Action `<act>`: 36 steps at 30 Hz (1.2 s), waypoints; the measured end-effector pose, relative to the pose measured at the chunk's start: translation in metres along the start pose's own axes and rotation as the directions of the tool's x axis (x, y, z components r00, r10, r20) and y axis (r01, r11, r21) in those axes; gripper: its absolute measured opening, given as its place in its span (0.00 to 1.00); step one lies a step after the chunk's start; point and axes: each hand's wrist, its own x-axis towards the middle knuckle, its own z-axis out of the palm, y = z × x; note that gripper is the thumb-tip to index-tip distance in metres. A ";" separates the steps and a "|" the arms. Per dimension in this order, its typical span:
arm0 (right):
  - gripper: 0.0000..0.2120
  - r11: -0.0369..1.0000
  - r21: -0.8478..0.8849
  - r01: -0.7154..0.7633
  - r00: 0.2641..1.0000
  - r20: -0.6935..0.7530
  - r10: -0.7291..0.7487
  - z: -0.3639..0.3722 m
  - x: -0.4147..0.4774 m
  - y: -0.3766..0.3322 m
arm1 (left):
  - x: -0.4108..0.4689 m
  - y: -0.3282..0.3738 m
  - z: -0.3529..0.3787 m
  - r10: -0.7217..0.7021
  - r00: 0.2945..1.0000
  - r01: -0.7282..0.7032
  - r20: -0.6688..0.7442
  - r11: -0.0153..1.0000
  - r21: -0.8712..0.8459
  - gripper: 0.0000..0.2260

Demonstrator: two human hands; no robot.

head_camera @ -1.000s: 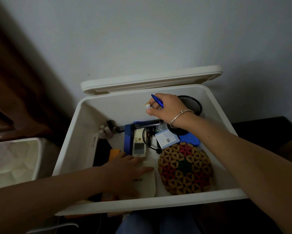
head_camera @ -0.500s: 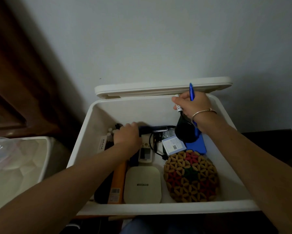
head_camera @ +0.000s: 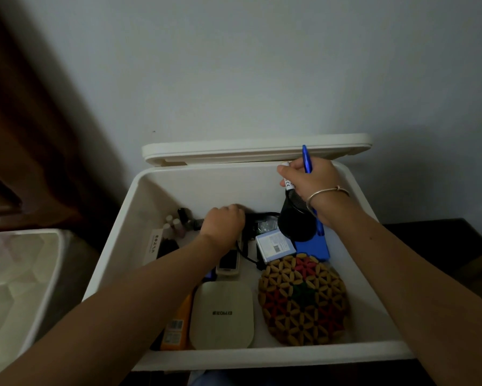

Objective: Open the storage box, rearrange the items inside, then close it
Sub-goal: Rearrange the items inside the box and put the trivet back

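White plastic storage box [head_camera: 262, 358] open, flat white lid [head_camera: 256, 147] up at the wall. Right hand [head_camera: 310, 176] grip clamped on slim blue pen [head_camera: 306, 160] and white marker [head_camera: 289, 185], above black mesh cup [head_camera: 295, 221] at back right. Left hand [head_camera: 224, 221] on dark items at back; can't tell its grip.

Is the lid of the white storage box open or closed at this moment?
Open. The lid stands raised at the back edge of the storage box, and the items inside, such as the woven mat, are uncovered.
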 end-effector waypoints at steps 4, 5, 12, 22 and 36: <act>0.08 1.000 -0.004 0.018 1.000 -0.008 -0.018 -0.002 -0.001 -0.001 | 0.000 -0.005 0.003 -0.018 0.998 0.012 -0.058 0.995 -0.094 0.21; 0.08 1.000 -0.002 0.017 1.000 -0.008 -0.017 -0.002 -0.001 -0.002 | 0.001 -0.007 0.002 -0.013 0.997 0.006 -0.075 0.995 -0.101 0.22; 0.08 1.000 0.012 0.027 1.000 0.009 -0.027 -0.002 -0.001 -0.002 | -0.008 -0.029 -0.024 0.007 0.959 -0.054 -0.284 0.985 -0.161 0.23; 0.10 0.932 -0.282 0.227 0.956 0.246 -0.158 0.007 -0.023 -0.011 | -0.099 -0.078 -0.077 -0.667 0.745 0.033 0.032 -0.011 -0.999 0.03; 0.11 0.391 -0.848 0.356 0.878 0.447 0.169 0.110 -0.024 0.027 | -0.130 -0.078 -0.054 -0.437 0.815 0.147 0.381 -0.479 -0.865 0.06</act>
